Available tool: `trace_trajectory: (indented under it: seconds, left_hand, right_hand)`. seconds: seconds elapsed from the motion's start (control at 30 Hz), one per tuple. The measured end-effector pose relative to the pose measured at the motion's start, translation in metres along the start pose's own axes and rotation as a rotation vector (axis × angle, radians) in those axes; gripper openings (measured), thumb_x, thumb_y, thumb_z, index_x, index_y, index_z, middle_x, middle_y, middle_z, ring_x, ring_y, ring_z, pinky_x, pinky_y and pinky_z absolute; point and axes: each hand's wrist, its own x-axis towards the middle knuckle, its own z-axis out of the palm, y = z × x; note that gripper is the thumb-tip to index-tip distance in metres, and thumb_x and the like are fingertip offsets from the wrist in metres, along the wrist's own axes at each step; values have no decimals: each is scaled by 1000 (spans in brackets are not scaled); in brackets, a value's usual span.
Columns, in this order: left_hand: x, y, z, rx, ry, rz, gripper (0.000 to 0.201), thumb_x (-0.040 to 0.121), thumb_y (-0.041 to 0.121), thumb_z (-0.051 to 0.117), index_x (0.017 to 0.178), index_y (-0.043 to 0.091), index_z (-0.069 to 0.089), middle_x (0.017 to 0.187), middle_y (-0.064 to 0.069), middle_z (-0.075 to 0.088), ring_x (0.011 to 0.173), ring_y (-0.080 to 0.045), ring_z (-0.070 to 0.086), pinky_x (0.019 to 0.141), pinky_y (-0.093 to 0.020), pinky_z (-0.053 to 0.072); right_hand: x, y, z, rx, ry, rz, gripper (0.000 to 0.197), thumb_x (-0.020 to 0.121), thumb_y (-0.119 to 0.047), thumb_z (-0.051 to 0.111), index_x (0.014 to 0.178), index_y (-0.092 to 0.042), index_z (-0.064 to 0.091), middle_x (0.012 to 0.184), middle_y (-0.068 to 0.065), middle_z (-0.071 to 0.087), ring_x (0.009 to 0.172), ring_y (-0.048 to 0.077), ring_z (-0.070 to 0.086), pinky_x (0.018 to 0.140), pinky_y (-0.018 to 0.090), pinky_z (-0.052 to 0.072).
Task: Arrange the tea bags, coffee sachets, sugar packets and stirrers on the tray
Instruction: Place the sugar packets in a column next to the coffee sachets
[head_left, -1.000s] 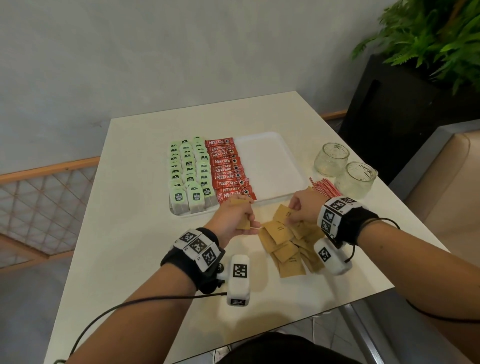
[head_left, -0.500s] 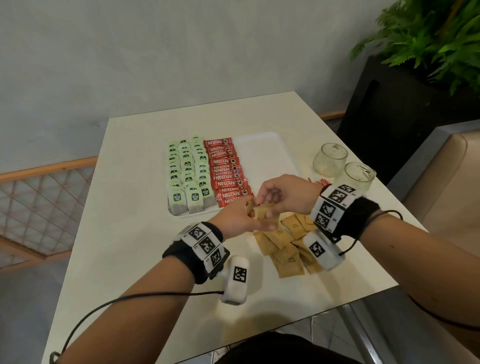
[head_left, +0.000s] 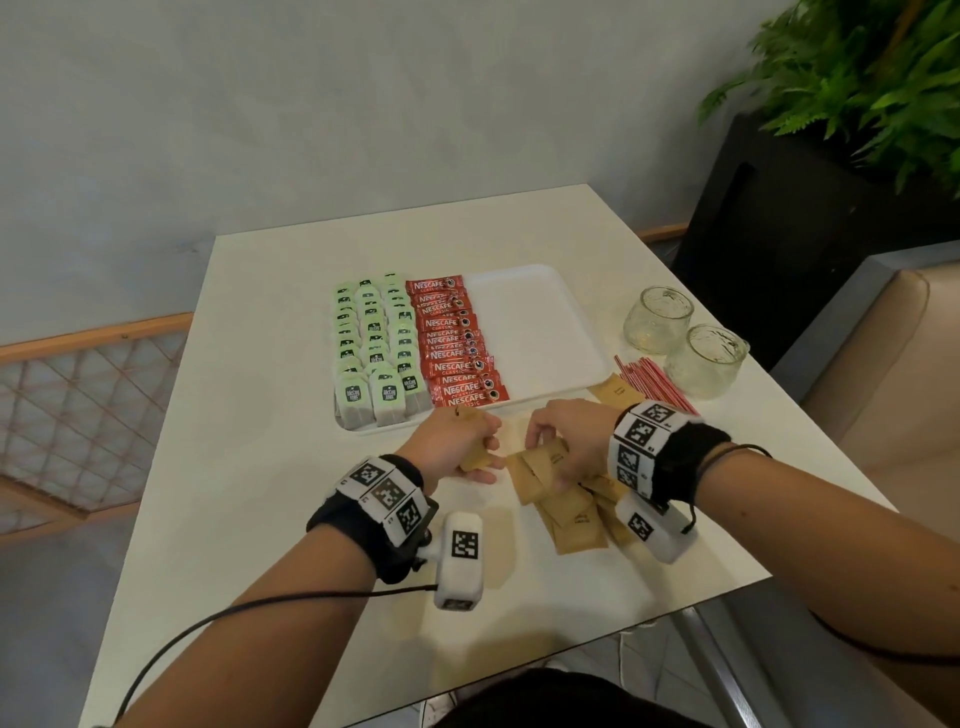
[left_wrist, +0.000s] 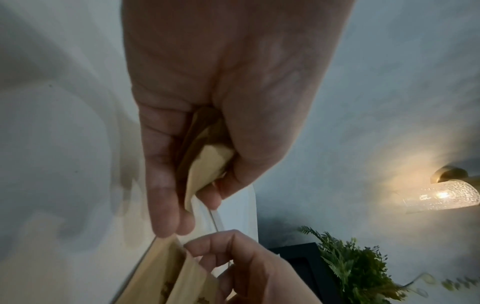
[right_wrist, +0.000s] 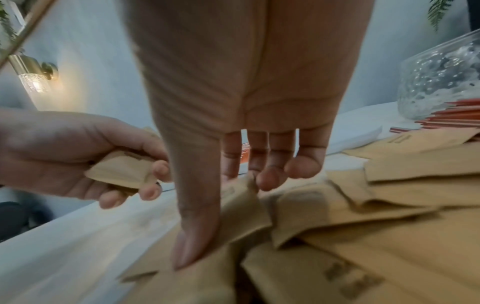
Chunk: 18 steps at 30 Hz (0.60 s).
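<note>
A white tray (head_left: 545, 322) holds rows of green tea bags (head_left: 371, 343) on its left and red coffee sachets (head_left: 457, 343) beside them; its right half is bare. Brown sugar packets (head_left: 571, 519) lie in a loose pile on the table in front of the tray. My left hand (head_left: 480, 452) grips a small stack of sugar packets (left_wrist: 207, 164) just left of the pile. My right hand (head_left: 550, 457) is down on the pile, thumb and fingers pinching the raised edge of one sugar packet (right_wrist: 244, 197). Red-and-white stirrers (head_left: 654, 379) lie right of the tray.
Two empty glass jars (head_left: 657, 319) (head_left: 706, 361) stand at the table's right side, behind the stirrers. One sugar packet (head_left: 615, 392) lies apart near the tray's front right corner. A black planter with a fern (head_left: 831, 156) stands beyond the table's right edge.
Half a second ago my right hand met the left hand above the table with a packet. It has since dropped back onto the pile, and the left hand keeps its stack.
</note>
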Motion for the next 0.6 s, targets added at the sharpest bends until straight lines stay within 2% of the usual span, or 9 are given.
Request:
trace_trajectory:
  seconds: [0.07,0.17,0.27,0.33,0.4,0.47,0.53,0.6]
  left_hand:
    - [1,0,-1,21,9,0,3,94,13,62,96,11,61,79,-7,58,71,-22,70,60,-34,61]
    - [1,-1,-3,54,2,21,4,92,11,65,94,13,62,85,-9,60,71,-19,70,63,-34,61]
    - [4,1,-5,43,9,33,13,89,10,69,100,12,61,89,-9,64,71,-17,69,65,-34,61]
    - [6,3,-7,70,6,54,25,85,8,74,107,10,60,87,-7,67,74,-16,68,72,-36,61]
    - [8,8,-8,148,-25,91,38,79,7,80,112,10,62,87,-6,68,79,-15,68,77,-36,61]
    - [11,14,-6,159,-51,108,43,76,8,83,114,11,63,91,-7,70,82,-15,69,75,-34,61]
    - [16,24,-3,75,-33,110,38,78,12,82,112,9,64,98,-11,72,81,-17,70,69,-31,61]
    - [22,35,1,-23,-6,127,27,85,19,76,108,8,66,96,-11,71,80,-18,69,68,-32,62]
  right_hand:
    - [4,2,0,34,48,20,59,64,-26,87,114,-27,56,105,-6,52,90,12,51,76,26,44]
    - [9,5,-1,82,91,8,49,67,-30,85,107,-27,57,94,-8,54,85,13,53,69,25,42]
    - [9,6,-8,99,125,-18,27,75,-35,79,85,-23,56,77,-9,53,75,14,53,63,26,37]
    - [7,8,-17,139,156,-45,27,77,-32,78,74,-19,54,67,-6,55,63,12,53,58,26,38]
    - [10,12,-28,338,206,-57,20,78,-24,78,79,-15,60,68,1,65,61,14,60,63,34,50]
    - [15,13,-39,583,333,-57,19,79,-21,78,85,-11,62,70,4,69,63,17,63,68,38,54]
    - [21,11,-49,771,473,-61,19,82,-19,76,84,-6,61,70,5,69,65,16,64,69,36,56]
    - [27,4,-58,909,530,-67,19,86,-16,71,87,-1,61,75,8,69,69,17,66,72,36,59]
